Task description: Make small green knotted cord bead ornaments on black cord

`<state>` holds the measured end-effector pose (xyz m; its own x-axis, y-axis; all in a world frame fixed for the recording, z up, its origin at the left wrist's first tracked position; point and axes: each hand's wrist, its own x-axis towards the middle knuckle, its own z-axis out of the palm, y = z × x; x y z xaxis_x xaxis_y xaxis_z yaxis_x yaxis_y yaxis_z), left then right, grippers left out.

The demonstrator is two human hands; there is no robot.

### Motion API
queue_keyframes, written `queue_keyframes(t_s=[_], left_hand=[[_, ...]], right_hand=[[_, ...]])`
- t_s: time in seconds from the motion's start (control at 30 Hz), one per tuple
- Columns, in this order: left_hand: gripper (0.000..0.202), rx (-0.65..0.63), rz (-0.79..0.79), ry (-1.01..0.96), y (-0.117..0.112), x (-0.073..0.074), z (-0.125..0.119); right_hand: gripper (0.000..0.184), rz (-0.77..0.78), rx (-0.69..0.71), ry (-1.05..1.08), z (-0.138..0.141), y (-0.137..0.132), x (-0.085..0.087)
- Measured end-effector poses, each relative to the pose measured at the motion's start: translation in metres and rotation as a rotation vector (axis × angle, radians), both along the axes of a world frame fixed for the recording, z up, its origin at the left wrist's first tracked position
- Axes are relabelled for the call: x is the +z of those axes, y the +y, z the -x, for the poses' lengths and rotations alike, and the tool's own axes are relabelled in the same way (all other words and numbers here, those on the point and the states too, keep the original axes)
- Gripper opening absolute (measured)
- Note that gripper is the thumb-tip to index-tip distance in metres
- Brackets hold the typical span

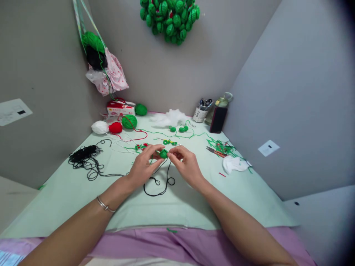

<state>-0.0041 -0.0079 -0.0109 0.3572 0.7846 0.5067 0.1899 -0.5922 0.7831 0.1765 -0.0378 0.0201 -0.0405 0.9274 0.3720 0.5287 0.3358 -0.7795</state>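
Between my two hands, above the middle of the table, is a small green crocheted ball (163, 153). My left hand (144, 164) pinches it from the left with thumb and fingers. From the other side, the thumb and forefinger of my right hand (185, 162) close at its edge; what exactly they grip is too small to make out. Black yarn (155, 194) hangs from the ball and lies in loops on the cloth below. Just beyond my fingers lie small green and yellow crocheted pieces (169, 142).
At left are a black yarn tangle (85, 155) and white (100, 127), red (115, 128) and green (129, 121) yarn balls. White stuffing (172, 117) lies at the back. To the right are scissors (216, 152), green scraps (222, 147), a phone (219, 120) and a pen cup (200, 112).
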Motion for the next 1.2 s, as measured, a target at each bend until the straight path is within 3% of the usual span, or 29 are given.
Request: queue_keyframes(t_s=[0.17, 0.33, 0.47, 0.6, 0.77, 0.97, 1.1, 1.2], left_hand=[[0.023, 0.040, -0.066, -0.026, -0.001, 0.007, 0.000], [0.025, 0.079, -0.086, 0.003, -0.001, 0.007, 0.000], [0.035, 0.092, -0.087, 0.008, 0.000, 0.002, 0.000], [0.028, 0.122, -0.164, 0.043, 0.000, 0.003, 0.002], [0.024, 0.105, -0.195, 0.056, -0.001, 0.009, 0.002], [0.017, 0.037, 0.032, -0.074, -0.001, 0.007, -0.002], [0.023, -0.065, 0.278, -0.239, 0.002, 0.008, -0.003], [0.027, -0.131, 0.378, -0.300, 0.002, 0.013, -0.002]], right_hand=[[0.023, 0.124, 0.037, 0.141, 0.003, 0.000, -0.001], [0.013, 0.149, 0.073, 0.183, 0.006, -0.003, 0.003], [0.016, 0.188, 0.072, 0.260, 0.007, -0.002, 0.003], [0.018, 0.205, 0.058, 0.270, 0.007, 0.001, -0.003], [0.008, 0.185, 0.080, 0.284, 0.007, 0.000, 0.001], [0.009, 0.351, 0.233, 0.388, 0.010, -0.005, 0.010], [0.010, 0.306, 0.197, 0.362, 0.010, -0.007, 0.010], [0.013, 0.257, 0.230, 0.350, 0.007, -0.010, 0.011]])
